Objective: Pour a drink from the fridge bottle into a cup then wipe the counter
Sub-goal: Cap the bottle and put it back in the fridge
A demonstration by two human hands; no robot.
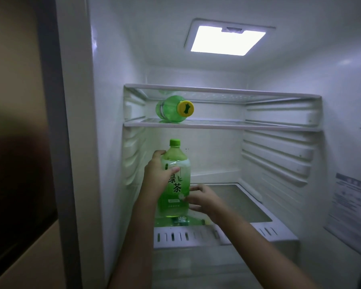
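Green plastic tea bottle (pixel 176 184), upright, cap (pixel 174 142) on, inside the fridge (pixel 113 90) over the front left of the glass shelf (pixel 238 201); cannot tell whether its base rests on the glass or hangs just off it. Left hand (pixel 157 172) wraps the shoulder, thumb across the front, fingers round the far side. Right hand (pixel 198 198) holds lower down, below the left grip, thumb and fingers curled onto the label's right edge. Risks, as judged: bottle looks well filled, so heavy; a cold, possibly damp wall could slide through the upper grip where the shoulder tapers. Above the grip the upper shelf (pixel 217 126) sits near the cap, so a straight lift could strike it; drawing out toward the body first seems safer. Just above that, a second bottle (pixel 169 109) lies on its side on the upper shelf, cap outward; a knock could set it rolling off. Below the grip, the shelf's front lip could catch the base.
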